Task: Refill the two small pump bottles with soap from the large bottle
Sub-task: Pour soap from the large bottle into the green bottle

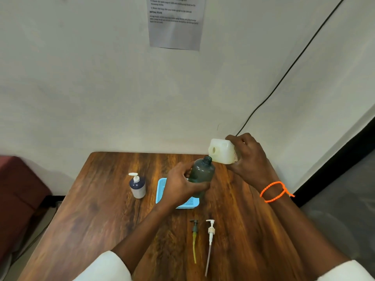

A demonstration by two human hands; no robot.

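Pouring is the step in hand, judged from the head view, the only one there is. The left hand [179, 184] wraps its fingers and thumb round the dark green bottle [202, 175], which is uncapped, tilted with its open neck toward the upper right, and held above the blue mesh tray [162, 189] on the worktop [101, 209]. The right hand [248, 157] grips the large white bottle [222, 151] by its base end, tipped onto its side so that its spout end hangs just above and beside the green neck. Whether soap is flowing cannot be told; no stream shows.

Two pump heads lie side by side near the front edge: a dark green pump [194, 238] with a yellowish tube and a white pump [210, 242] with a long clear tube. The second small pump bottle [137, 186], navy at the top and white below, stands upright to the left of the tray with its pump on, seemingly not yet opened.

Next, the mouths must line up closely and the big bottle tip gently, or soap will run down the green bottle's side into the tray.
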